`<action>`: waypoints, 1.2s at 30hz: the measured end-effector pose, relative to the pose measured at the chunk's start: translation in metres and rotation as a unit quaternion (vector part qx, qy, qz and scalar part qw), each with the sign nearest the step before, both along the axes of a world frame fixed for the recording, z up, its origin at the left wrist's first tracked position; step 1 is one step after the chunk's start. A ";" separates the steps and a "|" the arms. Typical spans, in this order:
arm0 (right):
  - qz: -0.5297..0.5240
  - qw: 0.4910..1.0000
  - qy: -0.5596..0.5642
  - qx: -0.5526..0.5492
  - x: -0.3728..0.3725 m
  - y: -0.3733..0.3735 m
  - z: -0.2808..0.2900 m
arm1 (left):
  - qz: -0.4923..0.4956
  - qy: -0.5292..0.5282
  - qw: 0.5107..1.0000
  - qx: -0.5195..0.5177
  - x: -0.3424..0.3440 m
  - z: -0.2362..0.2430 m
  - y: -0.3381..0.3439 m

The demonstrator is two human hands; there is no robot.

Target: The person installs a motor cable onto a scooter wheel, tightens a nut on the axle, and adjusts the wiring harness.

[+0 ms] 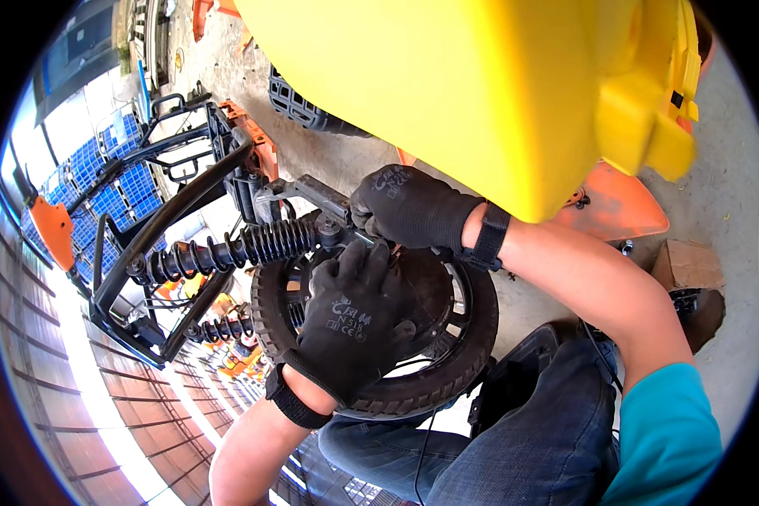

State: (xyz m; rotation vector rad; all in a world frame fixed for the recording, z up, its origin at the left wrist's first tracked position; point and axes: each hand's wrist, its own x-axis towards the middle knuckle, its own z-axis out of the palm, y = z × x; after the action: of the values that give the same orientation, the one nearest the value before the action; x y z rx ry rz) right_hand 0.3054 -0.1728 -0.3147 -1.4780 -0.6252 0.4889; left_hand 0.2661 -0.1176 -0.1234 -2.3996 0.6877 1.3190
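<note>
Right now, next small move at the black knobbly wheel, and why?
Probably ease the black-gloved right hand aside: it and the black-gloved left hand crowd the right end of the nearer black coil-spring shock absorber, partly hiding what's between them.

Strong light at left burns white around the blue grid [137, 184], the yellow panel [447, 93] close to the lens glows overexposed and soft-edged, and straight lines bow at the darkened edges.

A gap opens between the obstructing yellow panel [447, 93] and metal bar [322, 195]
</note>
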 end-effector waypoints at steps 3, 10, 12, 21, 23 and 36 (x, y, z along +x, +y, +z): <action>-0.025 0.994 0.100 0.033 -0.002 0.000 0.005 | -0.002 -0.014 1.000 -0.006 -0.001 0.000 0.001; 0.036 0.999 0.004 -0.024 0.002 -0.001 0.006 | 0.011 -0.003 1.000 -0.013 0.002 0.000 0.000; 0.031 0.999 -0.014 -0.023 0.000 0.002 0.001 | 0.018 0.001 1.000 -0.018 0.003 0.000 0.000; 0.049 0.995 0.081 -0.008 0.010 0.003 0.004 | 0.024 0.001 1.000 -0.013 0.002 -0.001 0.005; 0.064 0.992 0.113 0.007 0.012 0.004 0.000 | 0.021 0.003 1.000 -0.016 0.003 0.001 0.003; -0.008 0.995 0.102 -0.008 0.000 0.005 0.003 | 0.019 0.013 1.000 0.006 0.004 -0.001 0.003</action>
State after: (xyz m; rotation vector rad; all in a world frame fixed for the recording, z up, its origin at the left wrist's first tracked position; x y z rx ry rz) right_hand 0.3059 -0.1677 -0.3118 -1.4260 -0.4483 0.6239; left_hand 0.2702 -0.1150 -0.1241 -2.4023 0.6423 1.3692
